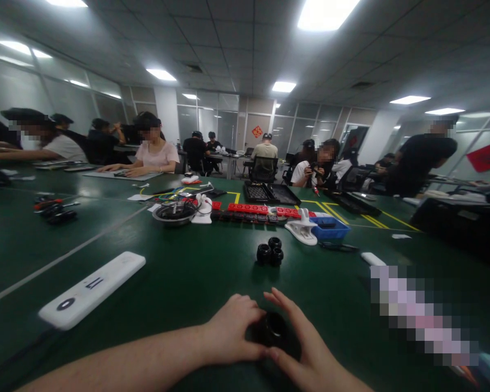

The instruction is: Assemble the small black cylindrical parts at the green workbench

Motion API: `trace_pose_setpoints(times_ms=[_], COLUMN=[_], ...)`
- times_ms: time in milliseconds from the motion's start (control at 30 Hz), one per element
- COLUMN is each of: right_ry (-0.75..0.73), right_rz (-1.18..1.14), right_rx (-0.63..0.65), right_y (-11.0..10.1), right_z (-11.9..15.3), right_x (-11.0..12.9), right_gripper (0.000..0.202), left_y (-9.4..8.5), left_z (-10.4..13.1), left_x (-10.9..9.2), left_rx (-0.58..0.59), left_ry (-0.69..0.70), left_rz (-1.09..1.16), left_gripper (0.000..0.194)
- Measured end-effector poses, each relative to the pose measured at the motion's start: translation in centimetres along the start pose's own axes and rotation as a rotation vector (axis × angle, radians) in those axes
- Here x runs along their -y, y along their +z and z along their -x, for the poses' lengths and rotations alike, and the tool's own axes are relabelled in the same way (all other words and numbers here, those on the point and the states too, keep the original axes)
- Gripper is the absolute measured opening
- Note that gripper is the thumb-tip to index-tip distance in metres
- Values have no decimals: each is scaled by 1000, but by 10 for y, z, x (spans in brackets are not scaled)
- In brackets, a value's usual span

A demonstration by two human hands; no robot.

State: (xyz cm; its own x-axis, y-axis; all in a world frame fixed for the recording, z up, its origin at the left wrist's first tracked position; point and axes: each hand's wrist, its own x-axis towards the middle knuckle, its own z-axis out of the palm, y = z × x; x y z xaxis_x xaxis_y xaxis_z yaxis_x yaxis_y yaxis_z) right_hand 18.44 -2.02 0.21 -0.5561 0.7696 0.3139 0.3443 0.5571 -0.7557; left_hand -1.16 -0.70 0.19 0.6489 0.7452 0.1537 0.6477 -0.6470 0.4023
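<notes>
Left-hand grip point(233, 330) curls closed on a black round part point(283, 336), the right-hand grip point(307, 344) arching wider open around it.

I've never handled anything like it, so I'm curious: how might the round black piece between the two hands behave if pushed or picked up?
The round black piece is probably stiff: its opening looks evenly rounded. A faint shine there hints it may be slightly slippery. Tipped onto its side, it could roll, given its curved outline.
</notes>
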Motion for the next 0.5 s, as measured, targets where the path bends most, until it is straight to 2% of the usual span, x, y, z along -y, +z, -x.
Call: trace_pose_setpoints(times_ms=[200,300,400,500], right_ry=[128,81,48,78], right_rz=[22,-13,-29,-25], right_rx=[-152,-183,-151,-52], right_y=[8,10,9,7], right_z=[-4,-3,-2,-2], right_x=[-5,-5,-2,2], right_gripper=[61,62,63,63], left_y=[1,-2,-2,2], left_z=[-1,-2,-2,-1], left_x=[-1,-4,-5,-3], left_rx=[2,12,18,21], left_ry=[-7,-28,-34,-35], left_rz=[-33,-48,-46,-45], left_gripper=[26,26,27,27])
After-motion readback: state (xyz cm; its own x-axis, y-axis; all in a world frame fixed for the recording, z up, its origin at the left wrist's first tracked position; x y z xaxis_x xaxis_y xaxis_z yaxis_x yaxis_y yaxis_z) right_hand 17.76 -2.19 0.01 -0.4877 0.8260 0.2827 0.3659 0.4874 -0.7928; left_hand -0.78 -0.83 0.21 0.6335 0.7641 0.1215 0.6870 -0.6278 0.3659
